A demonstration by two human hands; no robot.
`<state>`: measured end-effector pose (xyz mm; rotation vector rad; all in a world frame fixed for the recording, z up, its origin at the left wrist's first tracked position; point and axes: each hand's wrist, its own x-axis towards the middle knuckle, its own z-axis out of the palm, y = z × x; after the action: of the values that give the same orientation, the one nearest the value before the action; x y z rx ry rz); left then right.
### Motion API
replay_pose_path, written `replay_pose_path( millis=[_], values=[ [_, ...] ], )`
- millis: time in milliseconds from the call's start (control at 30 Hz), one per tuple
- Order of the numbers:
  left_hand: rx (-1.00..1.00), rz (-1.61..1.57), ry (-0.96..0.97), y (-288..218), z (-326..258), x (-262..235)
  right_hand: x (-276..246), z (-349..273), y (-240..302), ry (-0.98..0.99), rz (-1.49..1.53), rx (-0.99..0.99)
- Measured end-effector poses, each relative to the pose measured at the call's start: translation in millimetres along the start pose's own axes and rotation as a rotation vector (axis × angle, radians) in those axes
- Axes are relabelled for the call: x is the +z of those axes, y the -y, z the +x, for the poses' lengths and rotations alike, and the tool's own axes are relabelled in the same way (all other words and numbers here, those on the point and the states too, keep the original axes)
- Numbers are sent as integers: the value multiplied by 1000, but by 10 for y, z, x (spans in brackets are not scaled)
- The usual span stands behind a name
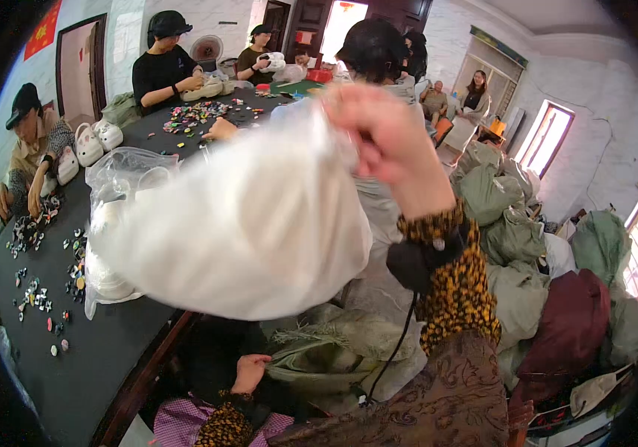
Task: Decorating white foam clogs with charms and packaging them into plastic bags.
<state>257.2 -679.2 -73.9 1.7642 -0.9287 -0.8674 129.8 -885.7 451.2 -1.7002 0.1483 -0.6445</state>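
My right hand (382,138), raised in front of me, is closed around the gathered top of a white plastic bag (252,223). The bag hangs full and is blurred by motion; a pale bulky shape shows dimly through it. Low down, my left hand (250,372) has its fingers closed at the edge of an open green woven sack (319,350). Behind the white bag, a clear plastic bag (103,290) with white clogs in it lies on the dark table (110,365).
Small colourful shoe charms (192,115) lie scattered over the table. White clogs (88,145) stand at its far left. Several people in dark caps sit around it, one hand (221,129) reaching among the charms. Stuffed green sacks (512,238) and a maroon sack (568,335) are piled at right.
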Motion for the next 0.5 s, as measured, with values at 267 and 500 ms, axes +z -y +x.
replay_pose_path(
  millis=[267, 500],
  values=[
    [-159, -26, 67, -222, -17, -64, 733, 1182, 246, -178, 156, -376],
    [10, 14, 60, -149, -80, -63, 1393, 1942, -1442, -54, -716, -883]
  ],
)
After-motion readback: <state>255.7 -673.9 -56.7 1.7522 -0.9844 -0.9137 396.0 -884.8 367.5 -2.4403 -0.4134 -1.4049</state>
